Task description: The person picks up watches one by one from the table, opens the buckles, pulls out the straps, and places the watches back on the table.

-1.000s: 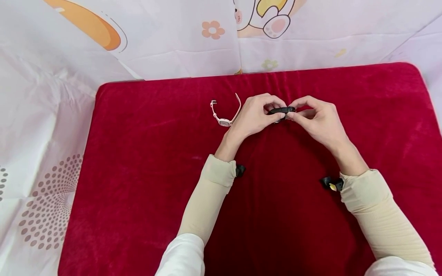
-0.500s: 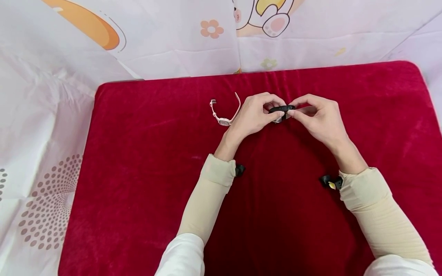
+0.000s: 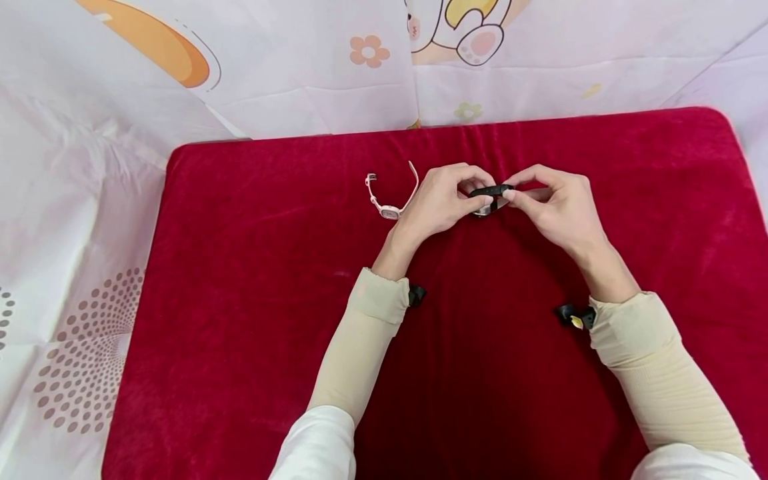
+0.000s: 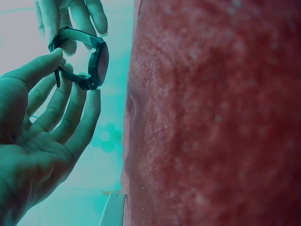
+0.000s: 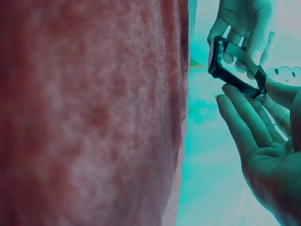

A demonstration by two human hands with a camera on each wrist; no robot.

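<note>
2 hands pinch the black watch (image 3: 491, 195), left hand (image 3: 447, 200) and right hand (image 3: 555, 203); the strap is best fed steadily, the case kept level.

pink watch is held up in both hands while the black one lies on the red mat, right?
No, swapped. The head view shows the left hand and right hand pinching the black watch, while the pink watch lies on the red mat.
</note>
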